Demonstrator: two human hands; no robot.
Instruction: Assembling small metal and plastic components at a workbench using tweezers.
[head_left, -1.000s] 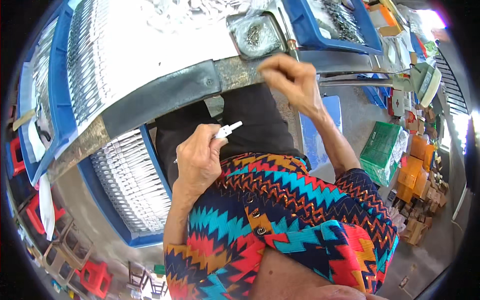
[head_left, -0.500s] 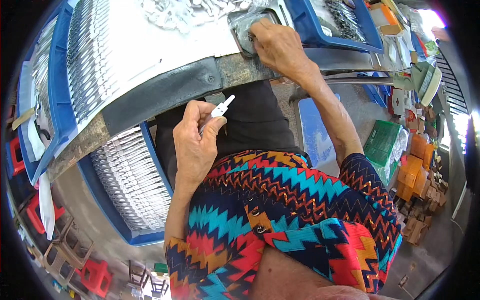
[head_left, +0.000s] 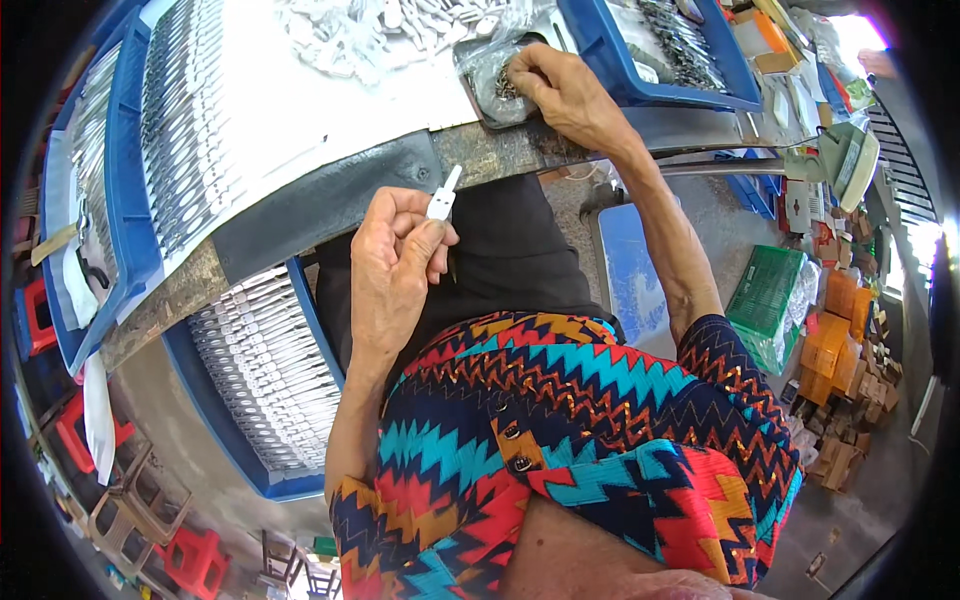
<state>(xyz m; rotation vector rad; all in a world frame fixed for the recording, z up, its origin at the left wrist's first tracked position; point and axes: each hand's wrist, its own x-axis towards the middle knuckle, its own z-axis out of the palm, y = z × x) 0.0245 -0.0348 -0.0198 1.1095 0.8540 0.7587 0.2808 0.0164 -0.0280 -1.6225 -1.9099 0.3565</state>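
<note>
My left hand (head_left: 390, 260) is closed over my lap, just off the table's front edge. Between its thumb and fingers it pinches a small white plastic part (head_left: 440, 206), whose narrow tip points up and away from me. My right hand (head_left: 575, 98) reaches over a shallow dark-rimmed tray (head_left: 492, 122) near the table edge. Its thumb and forefinger are pinched together at a heap of tiny dark bits (head_left: 506, 84) in the tray. Whatever lies between those fingertips is too small to make out.
Loose white parts and clear plastic (head_left: 345, 40) lie on the white table top. Blue trays with rows of metal-and-white pieces stand at left (head_left: 128, 190), at right (head_left: 612, 70) and below the table (head_left: 230, 440). A green crate (head_left: 760, 300) and boxes stand on the floor.
My left hand has lifted slightly and turned the white part more upright. My right hand has shifted a little to the right, showing more of the tiny bits in the tray.
</note>
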